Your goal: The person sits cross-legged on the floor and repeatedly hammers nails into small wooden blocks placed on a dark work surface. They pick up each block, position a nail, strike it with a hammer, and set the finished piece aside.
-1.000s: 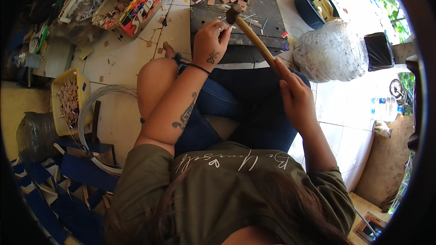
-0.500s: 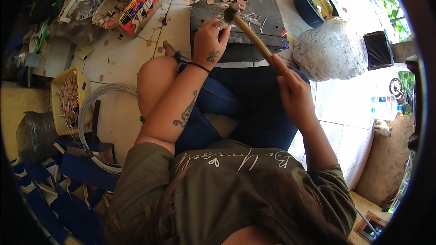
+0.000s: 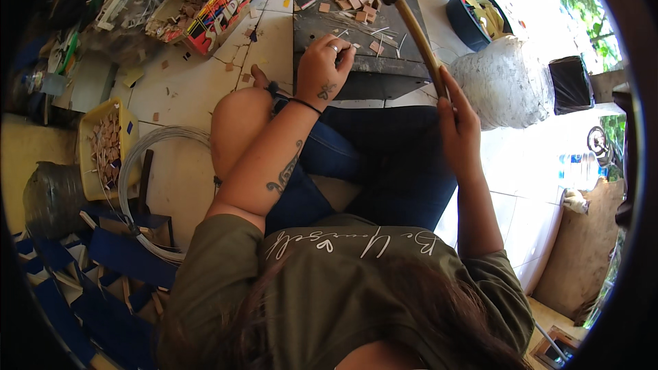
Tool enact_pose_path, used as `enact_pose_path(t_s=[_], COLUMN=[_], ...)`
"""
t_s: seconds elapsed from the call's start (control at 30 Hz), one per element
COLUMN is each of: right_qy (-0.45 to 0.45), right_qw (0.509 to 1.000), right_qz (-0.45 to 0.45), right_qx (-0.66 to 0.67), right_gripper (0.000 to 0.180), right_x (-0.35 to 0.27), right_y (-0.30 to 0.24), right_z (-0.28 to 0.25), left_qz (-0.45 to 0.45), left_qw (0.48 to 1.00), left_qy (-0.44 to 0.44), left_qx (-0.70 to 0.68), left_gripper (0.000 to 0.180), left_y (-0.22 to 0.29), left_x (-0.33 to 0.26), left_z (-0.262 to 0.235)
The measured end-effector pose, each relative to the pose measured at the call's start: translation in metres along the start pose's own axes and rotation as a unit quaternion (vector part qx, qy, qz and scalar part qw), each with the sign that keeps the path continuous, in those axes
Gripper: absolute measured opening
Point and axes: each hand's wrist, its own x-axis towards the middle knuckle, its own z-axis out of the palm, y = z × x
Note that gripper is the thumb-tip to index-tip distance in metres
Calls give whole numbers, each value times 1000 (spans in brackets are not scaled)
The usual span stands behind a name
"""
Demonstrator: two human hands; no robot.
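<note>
My right hand [image 3: 459, 127] is wrapped round the wooden handle of a hammer [image 3: 419, 38], whose dark head is raised over the far right of a low black work block [image 3: 314, 26]. On that block rests my left hand [image 3: 322, 72], its thumb and fingers pinched together. A small pale bit shows by the fingertips, too small to name. Just beyond the left hand lie thin pale sticks [image 3: 399, 42] and a small square wooden piece [image 3: 376, 48]. A heap of small brown wooden squares [image 3: 355, 1] covers the block's far part.
A yellow basin [image 3: 129, 123] of wooden pieces and a wire coil [image 3: 130, 185] are at left. Far left lies a printed carton [image 3: 219, 17] with wooden bits. A dark blue tub [image 3: 473, 38] and a plastic-wrapped bundle [image 3: 504, 82] stand at right. Blue partitioned boxes [image 3: 123, 253] sit near left.
The hammer has lifted away from my left hand, up and to the right, with my right hand still gripping it. My left hand has stayed pinched on the block. The view has shifted slightly.
</note>
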Motion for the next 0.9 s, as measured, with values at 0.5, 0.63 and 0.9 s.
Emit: enact_pose_path(t_s=[0.5,0.63,0.9], right_qy=[91,9,-154], right_qw=[951,955,904], right_qz=[-86,-161,-185], right_qx=[-284,-247,-354], right_gripper=[36,30,15], right_x=[69,104,164], right_y=[55,39,36], right_z=[52,61,83], left_qz=[-362,-448,-447], left_qw=[920,849,785], left_qy=[137,194,194], left_qx=[60,201,384], left_gripper=[25,38,57], left_y=[-156,-215,-236], left_x=[-53,-87,-59], left_z=[-304,-482,-534])
